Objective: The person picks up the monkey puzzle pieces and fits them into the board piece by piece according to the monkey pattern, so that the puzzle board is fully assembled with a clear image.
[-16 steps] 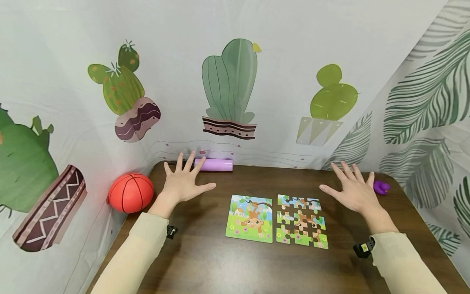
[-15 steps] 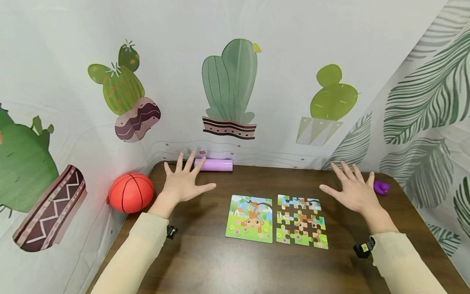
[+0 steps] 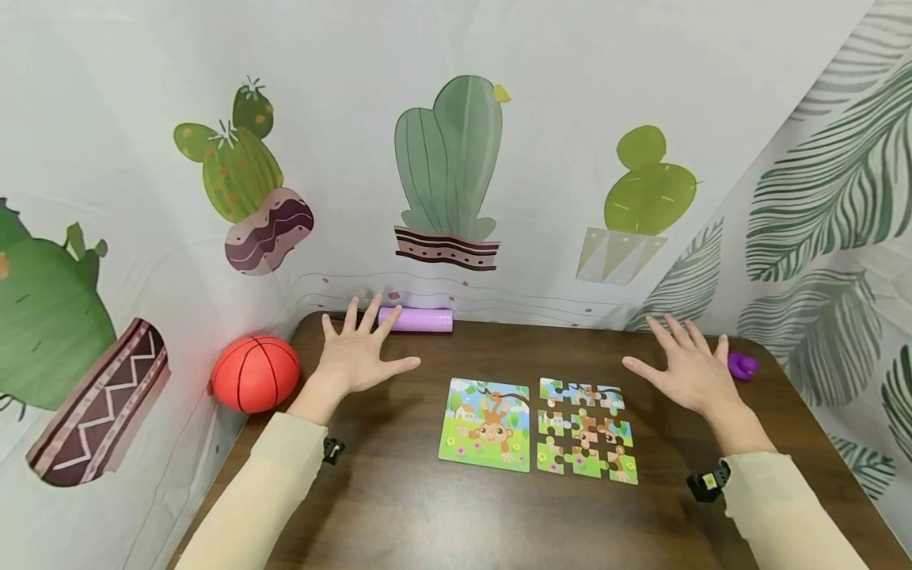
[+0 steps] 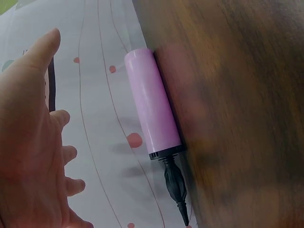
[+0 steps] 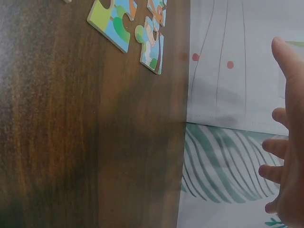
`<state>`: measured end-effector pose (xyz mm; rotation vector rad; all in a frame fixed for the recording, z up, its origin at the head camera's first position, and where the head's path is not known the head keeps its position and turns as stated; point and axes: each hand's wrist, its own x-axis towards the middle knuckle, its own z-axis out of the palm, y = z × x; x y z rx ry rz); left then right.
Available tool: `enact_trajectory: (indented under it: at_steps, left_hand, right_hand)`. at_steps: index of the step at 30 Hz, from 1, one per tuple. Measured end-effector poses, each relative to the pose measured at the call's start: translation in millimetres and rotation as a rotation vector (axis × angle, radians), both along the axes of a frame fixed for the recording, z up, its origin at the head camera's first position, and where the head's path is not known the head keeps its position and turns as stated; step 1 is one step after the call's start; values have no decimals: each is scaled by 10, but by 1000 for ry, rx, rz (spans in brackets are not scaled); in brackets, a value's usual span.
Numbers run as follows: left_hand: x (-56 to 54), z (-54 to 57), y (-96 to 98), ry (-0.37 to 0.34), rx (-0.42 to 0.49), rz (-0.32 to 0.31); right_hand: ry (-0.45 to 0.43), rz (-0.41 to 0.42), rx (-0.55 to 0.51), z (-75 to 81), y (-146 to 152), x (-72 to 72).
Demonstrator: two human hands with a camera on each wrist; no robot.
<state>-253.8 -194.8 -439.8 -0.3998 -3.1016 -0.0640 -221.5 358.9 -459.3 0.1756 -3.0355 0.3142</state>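
Note:
My left hand (image 3: 355,360) is held over the table's back left with fingers spread and nothing in it. Its fingertips overlap the near end of a purple balloon pump (image 3: 423,320) in the head view. The left wrist view shows that pump (image 4: 154,102) lying along the back edge, its black nozzle (image 4: 175,183) pointing down the frame. My right hand (image 3: 689,368) is also spread and holds nothing, to the right of a monkey jigsaw in separated pieces (image 3: 586,465). Left of the pieces lies a square picture card (image 3: 484,443) with the same monkey scene.
A red toy basketball (image 3: 255,374) sits at the table's left edge. Just beyond my right little-finger side is a small purple toy (image 3: 742,365). The brown wooden table (image 3: 442,522) backs onto a white cloth (image 3: 549,198) printed with cacti and leaves.

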Motion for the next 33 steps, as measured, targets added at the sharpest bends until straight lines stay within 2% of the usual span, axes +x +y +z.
enact_trajectory:
  at_steps: [7,12,20,33]
  left_hand:
    - [47,14,56,7,32,-44]
    - [77,-6,103,4,74,-84]
    - [154,-181,226,-51,72,-126]
    - [341,-508,503,-140,46,-251]
  right_hand:
    - [65,-4,-33,2,-33,35]
    - [34,-28,-96,37,-109,65]
    - [-13,-21,-201,-29,-375,99]
    - [-137,29,-339,-332,-912,149]
